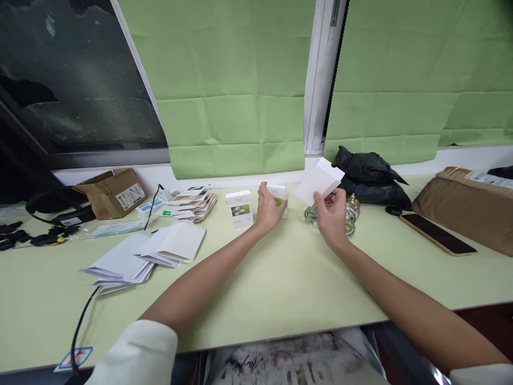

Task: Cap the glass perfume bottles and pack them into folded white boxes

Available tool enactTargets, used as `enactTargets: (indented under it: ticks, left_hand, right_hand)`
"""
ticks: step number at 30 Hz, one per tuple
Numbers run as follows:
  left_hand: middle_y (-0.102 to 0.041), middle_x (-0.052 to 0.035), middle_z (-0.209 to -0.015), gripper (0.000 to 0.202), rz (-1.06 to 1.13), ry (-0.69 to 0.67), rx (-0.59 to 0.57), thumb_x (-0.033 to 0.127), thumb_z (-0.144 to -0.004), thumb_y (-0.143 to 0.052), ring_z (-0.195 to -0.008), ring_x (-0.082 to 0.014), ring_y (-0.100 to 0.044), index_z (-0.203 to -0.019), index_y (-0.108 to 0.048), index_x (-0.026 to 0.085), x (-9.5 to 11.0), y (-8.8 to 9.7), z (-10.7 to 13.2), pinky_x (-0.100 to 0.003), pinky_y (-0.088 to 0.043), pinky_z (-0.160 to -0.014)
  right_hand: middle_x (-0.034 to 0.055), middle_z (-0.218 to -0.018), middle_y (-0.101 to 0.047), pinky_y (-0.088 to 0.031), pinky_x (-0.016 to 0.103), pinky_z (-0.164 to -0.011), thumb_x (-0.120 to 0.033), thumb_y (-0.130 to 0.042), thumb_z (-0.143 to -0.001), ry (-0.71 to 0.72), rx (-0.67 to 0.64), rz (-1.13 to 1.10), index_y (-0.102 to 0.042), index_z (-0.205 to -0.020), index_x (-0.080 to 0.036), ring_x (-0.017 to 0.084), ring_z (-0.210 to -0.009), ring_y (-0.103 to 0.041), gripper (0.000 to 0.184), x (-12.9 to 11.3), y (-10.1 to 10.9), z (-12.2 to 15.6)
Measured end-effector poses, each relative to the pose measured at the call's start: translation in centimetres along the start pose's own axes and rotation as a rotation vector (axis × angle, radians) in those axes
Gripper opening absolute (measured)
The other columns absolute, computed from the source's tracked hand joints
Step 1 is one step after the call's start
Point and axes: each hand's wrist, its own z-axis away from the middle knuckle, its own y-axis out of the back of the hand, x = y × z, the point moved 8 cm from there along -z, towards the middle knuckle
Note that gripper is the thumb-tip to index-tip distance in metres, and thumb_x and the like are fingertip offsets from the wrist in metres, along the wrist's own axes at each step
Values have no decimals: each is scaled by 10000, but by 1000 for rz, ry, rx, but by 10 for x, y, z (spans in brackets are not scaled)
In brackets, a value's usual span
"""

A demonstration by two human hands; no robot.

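Observation:
My left hand (269,207) is closed around a small white box (279,191) with a green picture, which stands upright on the table. Just left of it another white box (240,209) with a flower picture stands upright by itself. In my right hand (332,214) is a plain white folded paper box (318,181), pinched near its lower edge and held tilted above the table. Behind and below that hand a shiny glass and gold-coloured object (351,211) is partly hidden.
Flat white paper pieces (172,241) and stacked printed cartons (192,204) lie to the left, near an open cardboard box (116,192) and a black cable (82,321). Rightward are a black plastic bag (371,179), a phone (437,233) and a brown parcel (465,206).

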Motion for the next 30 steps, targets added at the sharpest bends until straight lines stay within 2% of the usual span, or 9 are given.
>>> enactTargets:
  ticks: [2, 5, 8, 10, 14, 20, 24, 27, 30]
  left_hand:
    - [-516, -200, -1383, 900, 9, -23, -74, 424, -885, -754, -1171, -335, -639, -1547, -190, 190, 8, 11, 20, -494, -502, -1026]
    - [-589, -131, -1240, 878, -36, -100, -165, 495, -865, -775, -995, -285, -673, -1518, -250, 230, 24, 36, 57, -437, -551, -908]
    - [-513, -149, -1411, 799, -103, -271, -183, 417, -886, -769, -1201, -314, -619, -1502, -282, 272, 41, 65, 88, -453, -532, -994]
    - [-428, -167, -1516, 787, -116, -429, -162, 351, -900, -761, -1398, -343, -491, -1511, -271, 286, 51, 81, 102, -494, -482, -1100]
    - [-451, -168, -1458, 789, -128, -595, -180, 302, -907, -762, -1456, -345, -419, -1519, -263, 296, 55, 92, 113, -550, -491, -1114]
    - [-434, -164, -1463, 833, -120, -510, -195, 346, -864, -814, -1360, -321, -511, -1489, -267, 279, 51, 90, 104, -482, -547, -1040]
    - [-489, -136, -1432, 798, -139, -425, -117, 408, -835, -848, -1189, -278, -648, -1409, -307, 290, 41, 92, 103, -429, -588, -927]
    - [-530, -102, -1416, 646, -117, -368, -64, 393, -890, -802, -1058, -224, -714, -1332, -339, 302, 30, 96, 105, -363, -614, -796]
    - [-550, -88, -1416, 463, -105, -440, -55, 325, -978, -700, -1139, -222, -699, -1304, -372, 310, 30, 100, 109, -333, -625, -765]
  right_hand:
    - [32, -1022, -647, -572, 359, -813, -511, -721, -903, -2, 3, -16, -477, -1078, -254, 198, -913, -654, 395, -1, 0, 0]
    - [36, -1047, -649, -616, 352, -763, -523, -724, -902, -35, -28, -66, -469, -1081, -259, 186, -877, -653, 409, -6, -6, 5]
    - [26, -1111, -634, -669, 342, -660, -540, -731, -894, -157, -158, -163, -450, -1089, -274, 186, -904, -655, 433, -11, -22, 18]
    - [20, -1193, -609, -707, 366, -670, -559, -713, -902, -228, -262, -221, -445, -1109, -286, 201, -1022, -650, 435, -18, -35, 31]
    - [20, -1281, -576, -740, 410, -744, -577, -684, -923, -264, -409, -307, -446, -1179, -302, 230, -1197, -611, 444, -38, -55, 51]
    - [51, -1278, -583, -739, 353, -671, -592, -686, -919, -226, -473, -267, -418, -1216, -320, 272, -1237, -610, 484, -50, -60, 58]
    - [38, -1237, -581, -734, 349, -610, -555, -676, -938, -174, -466, -258, -415, -1180, -320, 257, -1183, -635, 426, -51, -57, 54]
    - [37, -1223, -584, -726, 343, -594, -537, -675, -943, -148, -457, -255, -409, -1173, -315, 250, -1162, -640, 416, -51, -55, 52]
    - [49, -1206, -597, -704, 317, -566, -541, -683, -937, -131, -449, -242, -412, -1184, -314, 253, -1128, -654, 431, -49, -54, 52]
